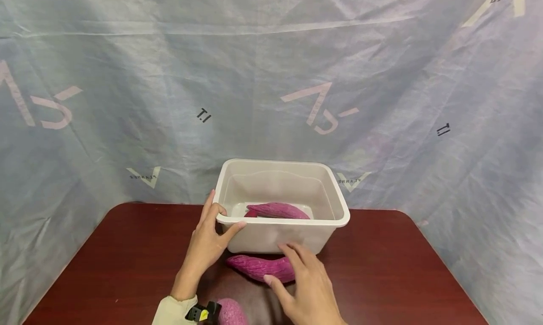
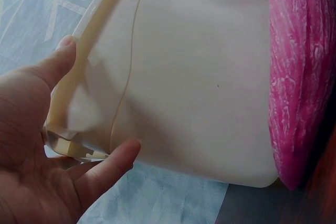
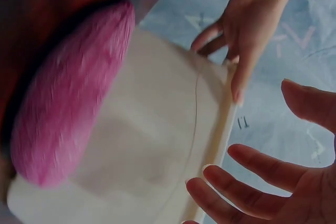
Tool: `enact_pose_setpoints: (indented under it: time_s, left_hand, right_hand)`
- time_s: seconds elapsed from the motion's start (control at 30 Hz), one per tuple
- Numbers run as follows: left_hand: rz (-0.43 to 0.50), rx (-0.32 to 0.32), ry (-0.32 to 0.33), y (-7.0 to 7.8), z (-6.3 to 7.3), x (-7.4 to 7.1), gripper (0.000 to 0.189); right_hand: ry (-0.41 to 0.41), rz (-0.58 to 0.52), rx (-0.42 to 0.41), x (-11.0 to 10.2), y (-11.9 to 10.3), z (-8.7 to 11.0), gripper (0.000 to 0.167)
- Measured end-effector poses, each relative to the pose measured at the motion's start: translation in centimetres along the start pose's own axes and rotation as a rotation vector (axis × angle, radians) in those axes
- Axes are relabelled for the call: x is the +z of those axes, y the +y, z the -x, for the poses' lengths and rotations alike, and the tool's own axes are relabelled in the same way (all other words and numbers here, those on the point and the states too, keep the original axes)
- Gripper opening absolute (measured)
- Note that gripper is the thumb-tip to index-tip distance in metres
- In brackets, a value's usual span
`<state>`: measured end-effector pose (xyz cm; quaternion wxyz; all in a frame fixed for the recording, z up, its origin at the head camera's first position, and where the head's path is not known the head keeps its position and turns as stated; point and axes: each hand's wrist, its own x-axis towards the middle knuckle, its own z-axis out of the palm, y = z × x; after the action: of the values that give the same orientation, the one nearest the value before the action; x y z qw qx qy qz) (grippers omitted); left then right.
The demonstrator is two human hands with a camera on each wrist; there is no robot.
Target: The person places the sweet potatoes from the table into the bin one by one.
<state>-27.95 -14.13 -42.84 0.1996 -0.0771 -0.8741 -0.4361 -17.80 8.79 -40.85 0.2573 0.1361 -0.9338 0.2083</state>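
A white plastic bin (image 1: 280, 221) stands on the table. My left hand (image 1: 208, 238) holds its near left corner, the thumb (image 2: 62, 59) at the front rim and other fingers around the side. In front of the bin lies a purple sweet potato (image 1: 259, 267), its right end hidden behind my right hand (image 1: 311, 285). That hand is over it with fingers spread and nothing in them. Inside the bin lie another purple sweet potato (image 1: 280, 210) and a small dark red piece (image 1: 250, 213), partly hidden by the front wall.
Near my left wrist, a third purple sweet potato (image 1: 231, 312) lies at the bottom edge of the head view. The dark red table (image 1: 382, 259) runs back to a grey printed cloth (image 1: 254, 80), which also hangs along both sides.
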Motion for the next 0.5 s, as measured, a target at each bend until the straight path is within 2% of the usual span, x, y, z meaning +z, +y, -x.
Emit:
enact_pose_setpoints:
  time_s: [0.27, 0.37, 0.5]
  left_hand:
    - [0.005, -0.032, -0.044, -0.1, 1.0, 0.0, 0.048]
    - [-0.004, -0.032, -0.031, -0.2, 1.0, -0.1, 0.048]
    - [-0.012, -0.032, -0.033, -0.4, 0.9, -0.1, 0.048]
  right_hand:
    - [-0.169, -0.033, -0.019, 1.5, -0.7, 2.0, 0.062]
    - [-0.193, -0.025, -0.102, 2.7, -1.0, 2.6, 0.066]
    - [-0.149, 0.017, -0.255, 5.0, -1.1, 3.7, 0.065]
